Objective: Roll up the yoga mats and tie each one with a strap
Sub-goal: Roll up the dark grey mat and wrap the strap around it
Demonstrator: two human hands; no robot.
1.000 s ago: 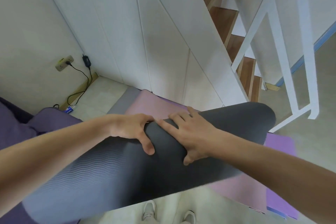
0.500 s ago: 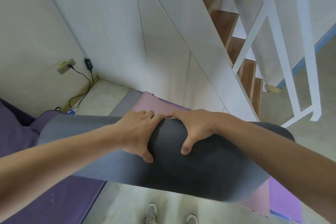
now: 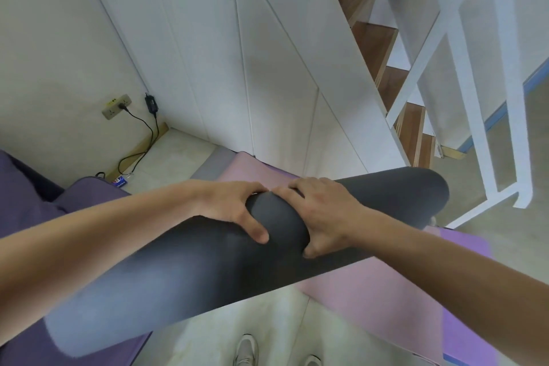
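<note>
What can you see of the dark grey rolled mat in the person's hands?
The dark grey yoga mat is rolled into a thick, matte, foam-like cylinder, with no strap visible. It slants from lower left to upper right above the pink mat. The left hand and right hand grip its middle.
</note>
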